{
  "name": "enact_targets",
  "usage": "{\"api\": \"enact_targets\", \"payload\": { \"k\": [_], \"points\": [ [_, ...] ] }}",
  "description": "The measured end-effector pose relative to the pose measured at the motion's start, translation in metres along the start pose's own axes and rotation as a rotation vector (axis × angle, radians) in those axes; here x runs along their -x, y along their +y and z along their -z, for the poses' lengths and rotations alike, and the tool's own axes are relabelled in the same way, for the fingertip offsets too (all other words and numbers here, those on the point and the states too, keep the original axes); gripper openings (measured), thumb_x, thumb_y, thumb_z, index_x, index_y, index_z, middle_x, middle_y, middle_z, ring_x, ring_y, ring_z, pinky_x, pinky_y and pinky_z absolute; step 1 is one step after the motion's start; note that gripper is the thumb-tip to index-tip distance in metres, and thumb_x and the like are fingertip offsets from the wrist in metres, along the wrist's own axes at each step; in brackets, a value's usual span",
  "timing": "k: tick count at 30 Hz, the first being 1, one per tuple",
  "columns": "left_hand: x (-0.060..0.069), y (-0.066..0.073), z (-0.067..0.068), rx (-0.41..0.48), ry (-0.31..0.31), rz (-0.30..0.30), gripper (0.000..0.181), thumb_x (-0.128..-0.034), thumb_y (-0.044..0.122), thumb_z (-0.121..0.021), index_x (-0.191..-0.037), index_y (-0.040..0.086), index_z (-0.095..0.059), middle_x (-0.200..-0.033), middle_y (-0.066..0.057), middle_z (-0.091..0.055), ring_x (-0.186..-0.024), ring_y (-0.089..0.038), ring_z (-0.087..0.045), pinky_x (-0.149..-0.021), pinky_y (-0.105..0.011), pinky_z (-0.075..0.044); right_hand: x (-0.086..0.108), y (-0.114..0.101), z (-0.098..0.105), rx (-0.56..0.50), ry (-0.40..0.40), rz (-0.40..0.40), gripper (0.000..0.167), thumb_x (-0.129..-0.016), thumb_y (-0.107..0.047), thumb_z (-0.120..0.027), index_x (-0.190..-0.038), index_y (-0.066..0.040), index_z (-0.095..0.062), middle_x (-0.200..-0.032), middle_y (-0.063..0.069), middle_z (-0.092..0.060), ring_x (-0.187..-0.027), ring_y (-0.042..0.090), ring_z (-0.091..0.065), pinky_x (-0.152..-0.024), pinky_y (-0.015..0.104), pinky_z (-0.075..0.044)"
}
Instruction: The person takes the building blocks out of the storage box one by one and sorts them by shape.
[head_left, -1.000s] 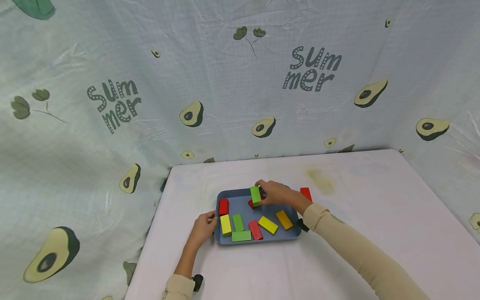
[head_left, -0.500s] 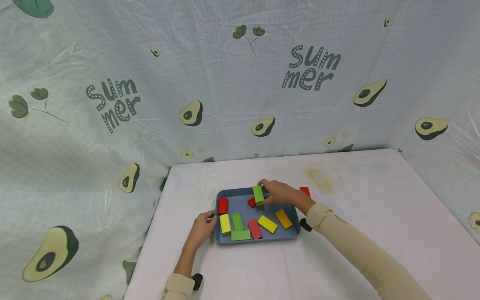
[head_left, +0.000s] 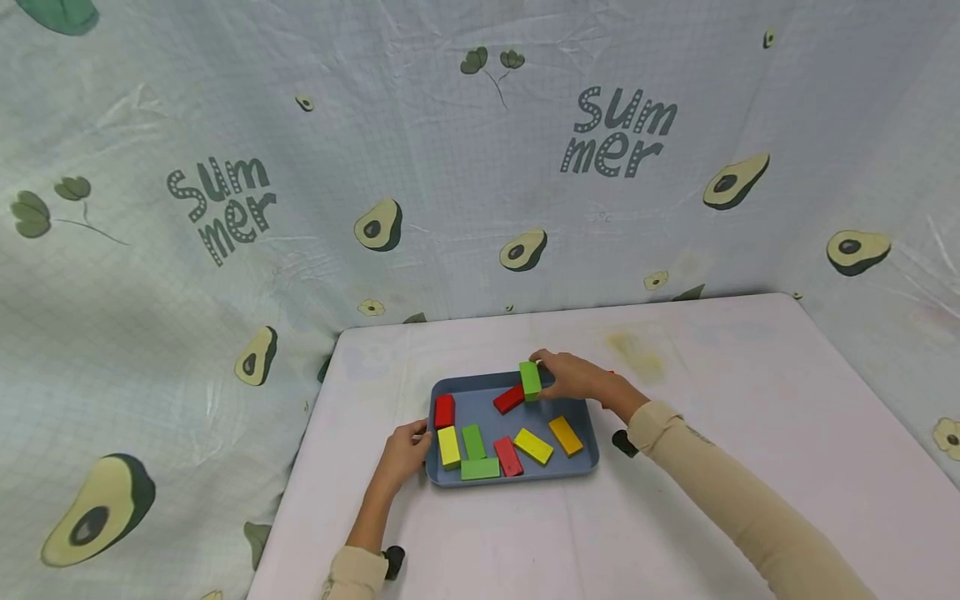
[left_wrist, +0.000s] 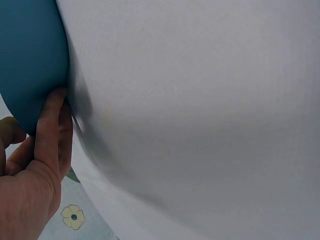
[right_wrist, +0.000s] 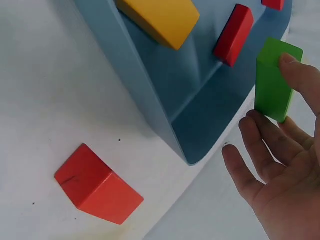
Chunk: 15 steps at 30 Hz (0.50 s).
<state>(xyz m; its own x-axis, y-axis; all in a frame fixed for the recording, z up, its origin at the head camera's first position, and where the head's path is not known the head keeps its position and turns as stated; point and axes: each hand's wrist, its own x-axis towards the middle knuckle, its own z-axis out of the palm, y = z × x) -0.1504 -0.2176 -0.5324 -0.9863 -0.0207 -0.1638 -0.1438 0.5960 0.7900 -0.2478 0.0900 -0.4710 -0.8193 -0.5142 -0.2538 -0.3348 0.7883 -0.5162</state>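
Observation:
A blue-grey tray (head_left: 465, 383) holds red, yellow, green and orange blocks. Above its back right part, the right hand (head_left: 573, 377) pinches a green block (head_left: 530, 381) between thumb and fingers; in the right wrist view the same green block (right_wrist: 275, 80) is held clear of the tray's wall. A red block (head_left: 509, 399) lies in the tray just left of the held one. At the tray's left edge is the left hand (head_left: 402, 454); in the left wrist view the left hand (left_wrist: 37, 165) touches the tray's outer wall (left_wrist: 35, 55) with its fingertips, the fingers fairly straight.
Outside the tray on the right, a red block (right_wrist: 97, 185) lies on the white table, mostly hidden by the right hand in the head view. An orange block (head_left: 566, 436) and a yellow block (head_left: 533, 447) lie in the tray's right half. A patterned cloth (head_left: 450, 167) hangs behind.
The right hand has carried the green block to the right and slightly back, uncovering the red block beneath it. The left hand has stayed at the tray's edge.

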Motion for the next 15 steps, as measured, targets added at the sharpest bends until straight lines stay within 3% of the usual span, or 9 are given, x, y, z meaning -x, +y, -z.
{"api": "enact_targets", "payload": {
  "k": [15],
  "points": [
    [0.001,0.005,-0.001,0.008,0.001,0.014,0.038,-0.0944,0.01,-0.052,-0.129,-0.007,-0.052,-0.117,-0.018,-0.06,-0.096,-0.025,-0.06,-0.07,-0.031,-0.053,0.008,0.012,0.01,-0.063,0.012,0.005,0.07,-0.082,-0.024,-0.074,-0.138,-0.005,-0.036,-0.132,0.017,-0.05,-0.115,0.029,-0.049,-0.096,0.043,-0.042]
  ]
}}
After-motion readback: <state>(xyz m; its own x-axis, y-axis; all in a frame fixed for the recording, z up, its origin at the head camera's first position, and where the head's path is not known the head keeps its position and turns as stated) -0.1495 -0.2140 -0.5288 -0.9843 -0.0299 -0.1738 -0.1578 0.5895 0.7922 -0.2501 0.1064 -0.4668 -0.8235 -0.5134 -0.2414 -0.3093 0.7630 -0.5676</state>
